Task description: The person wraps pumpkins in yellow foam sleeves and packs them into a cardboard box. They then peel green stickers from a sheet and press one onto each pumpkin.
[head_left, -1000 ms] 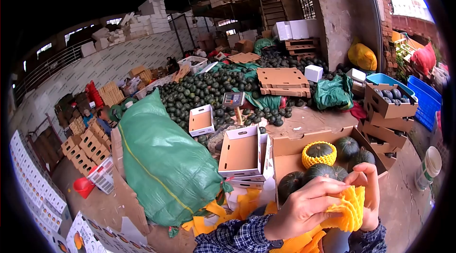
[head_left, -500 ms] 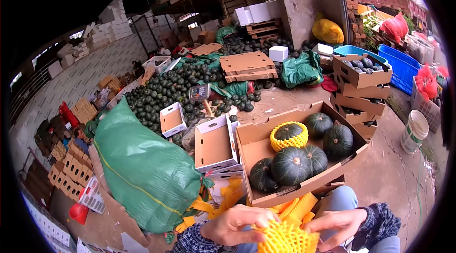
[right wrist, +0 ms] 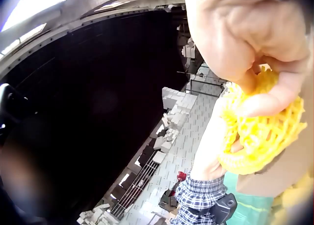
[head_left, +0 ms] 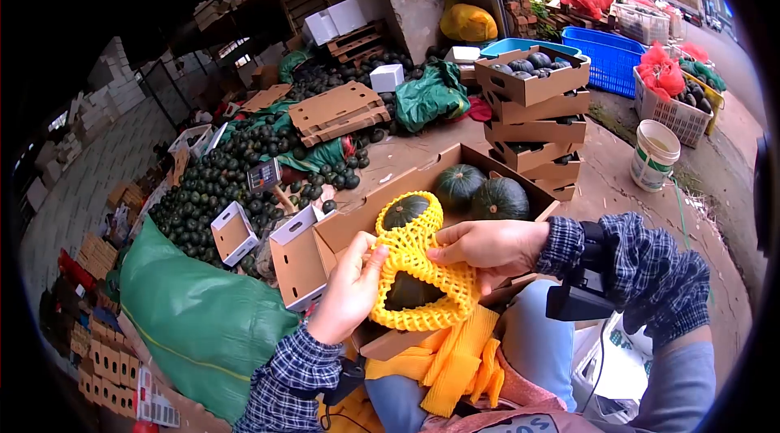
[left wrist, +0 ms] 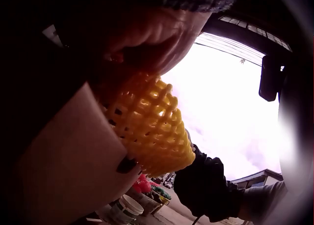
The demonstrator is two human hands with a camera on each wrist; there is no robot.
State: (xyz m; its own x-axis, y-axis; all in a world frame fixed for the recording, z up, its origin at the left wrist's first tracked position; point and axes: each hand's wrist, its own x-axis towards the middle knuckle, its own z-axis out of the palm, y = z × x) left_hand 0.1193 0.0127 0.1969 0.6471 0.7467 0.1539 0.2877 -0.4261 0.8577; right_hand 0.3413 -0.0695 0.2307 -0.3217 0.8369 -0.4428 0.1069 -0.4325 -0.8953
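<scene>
Both hands grip a yellow foam net sleeve (head_left: 413,253) above the cardboard box, its mouth stretched into a wide loop in the head view. My left hand (head_left: 348,288) pinches its left side between thumb and fingers. On the other side, my right hand (head_left: 491,250) holds the edge with thumb and curled fingers. Through the loop a dark green squash (head_left: 406,293) shows. Behind the sleeve sits a squash in its own yellow net (head_left: 404,210). Two bare squashes (head_left: 460,188) lie at the back of the open box (head_left: 351,218). In the right wrist view, fingers press into the bunched net (right wrist: 265,131).
Flat yellow foam sleeves (head_left: 457,360) lie across the lap. A big green sack (head_left: 195,311) stands at left, near small open cartons (head_left: 234,231). Stacked boxes (head_left: 536,128) and a white bucket (head_left: 655,155) are at right. A squash heap (head_left: 219,173) spreads behind.
The bunched foam sleeve has been spread into a loop and moved from low in front up over the box. The head view has turned rightward.
</scene>
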